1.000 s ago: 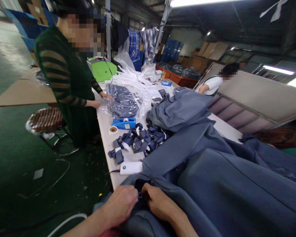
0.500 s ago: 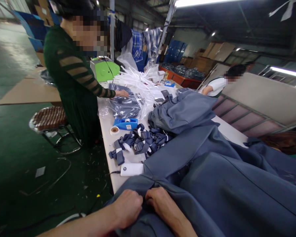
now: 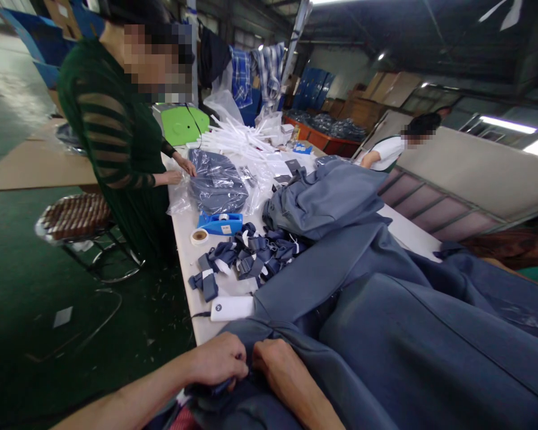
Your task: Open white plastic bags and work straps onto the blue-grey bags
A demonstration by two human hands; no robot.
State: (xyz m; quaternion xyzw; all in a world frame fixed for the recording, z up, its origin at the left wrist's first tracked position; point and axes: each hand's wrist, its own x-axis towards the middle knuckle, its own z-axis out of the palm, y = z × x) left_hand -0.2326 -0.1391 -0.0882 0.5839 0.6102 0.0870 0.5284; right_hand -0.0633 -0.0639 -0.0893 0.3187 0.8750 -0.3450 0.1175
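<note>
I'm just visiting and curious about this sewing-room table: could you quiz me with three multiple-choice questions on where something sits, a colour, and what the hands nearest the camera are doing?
1. Where is the white power bank?
A. near the table edge, beside the blue-grey garment
B. on the floor
C. on the stool

2. What colour is the tape dispenser?
A. red
B. blue
C. yellow

3. What are the left hand and right hand doing?
A. resting flat, apart
B. raised in the air
C. both pinching the garment's edge, close together

Answers: A, it lies by the cloth; B, its body is bright blue; C, fingers curl into the fabric.
</note>
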